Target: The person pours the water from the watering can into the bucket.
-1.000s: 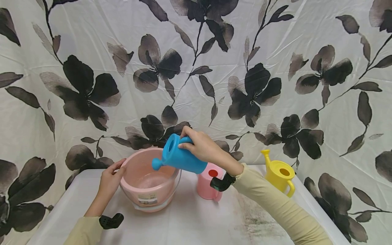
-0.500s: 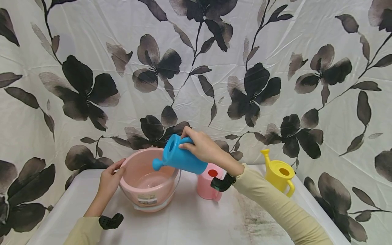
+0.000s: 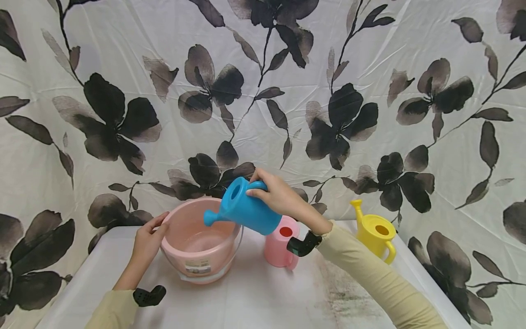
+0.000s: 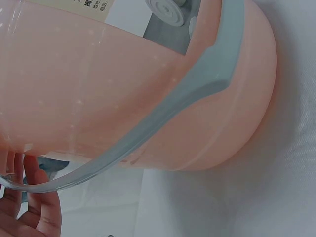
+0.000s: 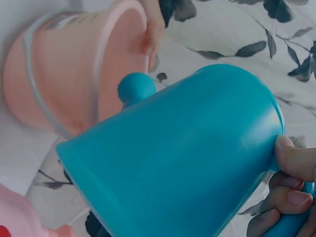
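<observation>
In the head view my right hand (image 3: 274,194) grips the handle of a blue watering can (image 3: 250,212). The can is tilted, its round spout head above the mouth of a pink bucket (image 3: 197,265). No stream from the spout is visible. My left hand (image 3: 147,242) holds the bucket's left rim; in the left wrist view the fingers (image 4: 44,202) show beside the bucket wall, behind the pale bail handle (image 4: 163,116). The right wrist view has the can (image 5: 187,153) filling the middle, with my thumb and curled fingers at its handle. Whether the bucket holds water is hard to tell.
A pink watering can (image 3: 279,249) stands right of the bucket, partly behind the blue can and right wrist. Farther right is a yellow watering can (image 3: 375,235). The white tabletop (image 3: 263,301) has a brownish stain (image 3: 349,292). A floral cloth (image 3: 283,137) hangs behind.
My right hand has shifted slightly right, and the blue watering can has tipped back a little toward upright. The left hand and bucket have stayed in place.
</observation>
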{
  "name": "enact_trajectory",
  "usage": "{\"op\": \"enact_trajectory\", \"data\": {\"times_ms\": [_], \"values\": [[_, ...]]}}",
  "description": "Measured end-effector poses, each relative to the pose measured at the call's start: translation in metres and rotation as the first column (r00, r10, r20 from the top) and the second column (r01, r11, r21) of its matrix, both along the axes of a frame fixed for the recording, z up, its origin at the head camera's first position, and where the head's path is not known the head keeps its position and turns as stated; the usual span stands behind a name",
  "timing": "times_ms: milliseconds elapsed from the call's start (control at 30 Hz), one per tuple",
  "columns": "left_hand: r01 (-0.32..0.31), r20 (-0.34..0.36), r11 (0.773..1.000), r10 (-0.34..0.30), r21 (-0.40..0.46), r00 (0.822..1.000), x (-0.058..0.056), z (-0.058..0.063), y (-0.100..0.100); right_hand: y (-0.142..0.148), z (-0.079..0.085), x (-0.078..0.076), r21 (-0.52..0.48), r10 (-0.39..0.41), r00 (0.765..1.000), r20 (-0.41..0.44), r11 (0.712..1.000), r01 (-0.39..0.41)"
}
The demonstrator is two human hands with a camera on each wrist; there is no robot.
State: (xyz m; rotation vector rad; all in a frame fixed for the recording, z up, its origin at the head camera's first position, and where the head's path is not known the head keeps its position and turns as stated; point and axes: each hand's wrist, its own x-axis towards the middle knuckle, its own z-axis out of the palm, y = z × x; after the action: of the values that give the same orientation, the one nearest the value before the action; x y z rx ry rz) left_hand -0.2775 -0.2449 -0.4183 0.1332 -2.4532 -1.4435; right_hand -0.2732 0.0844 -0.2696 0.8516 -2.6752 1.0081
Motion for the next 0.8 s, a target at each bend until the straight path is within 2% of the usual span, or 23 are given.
{"op": "enact_trajectory", "data": {"times_ms": [167,400,667,800], "values": [[-0.014,-0.006,1.0,0.014,0.003,1.0,0.0,0.0,0.0,0.004,-0.005,-0.008,-0.08,0.004,0.999,0.052,0.997,0.001],[-0.015,-0.001,1.0,0.015,0.016,1.0,-0.001,0.0,0.001,0.013,-0.015,-0.013,-0.205,0.009,0.997,0.078,0.979,0.007],[-0.01,-0.01,1.0,0.01,0.026,1.0,0.0,0.0,0.001,0.023,-0.033,-0.005,-0.354,-0.012,0.993,0.117,0.934,0.053],[-0.011,-0.002,1.0,0.011,0.028,1.0,0.0,0.0,0.0,0.027,-0.045,0.003,-0.435,-0.027,0.993,0.112,0.898,0.073]]}}
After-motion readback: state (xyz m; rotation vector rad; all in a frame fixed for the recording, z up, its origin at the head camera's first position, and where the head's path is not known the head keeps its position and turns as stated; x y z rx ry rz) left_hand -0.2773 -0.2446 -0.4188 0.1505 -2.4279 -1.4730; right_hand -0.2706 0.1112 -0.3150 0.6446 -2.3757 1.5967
